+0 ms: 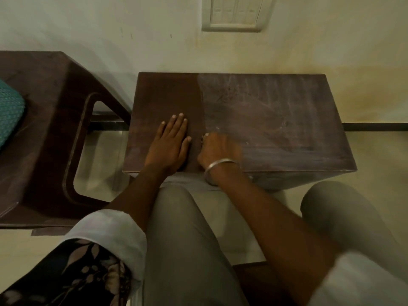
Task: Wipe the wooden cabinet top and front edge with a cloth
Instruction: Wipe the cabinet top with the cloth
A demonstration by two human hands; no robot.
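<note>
Down at the near edge, two rolled pale sleeves enter the view: the left sleeve (110, 235) over a dark floral fabric that the frame cuts off, and the right sleeve (364, 283), which is smeared with blur. Between them lie the person's knees (183, 228) in grey trousers, and a dark brown shape shows between the legs, too cropped to identify.

Both bare forearms reach forward to the wooden cabinet top (276, 120), which stands just beyond the knees against the wall (110, 29). The left hand (170, 144) lies flat on the near left part of the top, fingers straight and close together, gripping nothing. Just to its right, and apart from it, the right hand (218, 149) rests on the top with its fingers curled under. It is blurred, and whether a cloth sits beneath those fingers cannot be told. A metal bangle (217, 171) circles the right wrist above the front edge (298, 172).

The left part of the top looks dark and even, while the right part is greyish and streaked. The arms hide the middle of the front edge.

To the left stands a dark brown chair (44, 129) holding a teal cushion (8, 115), cut off by the frame. Farthest away, a pale switch plate (236, 13) sits on the wall, its top cropped.
</note>
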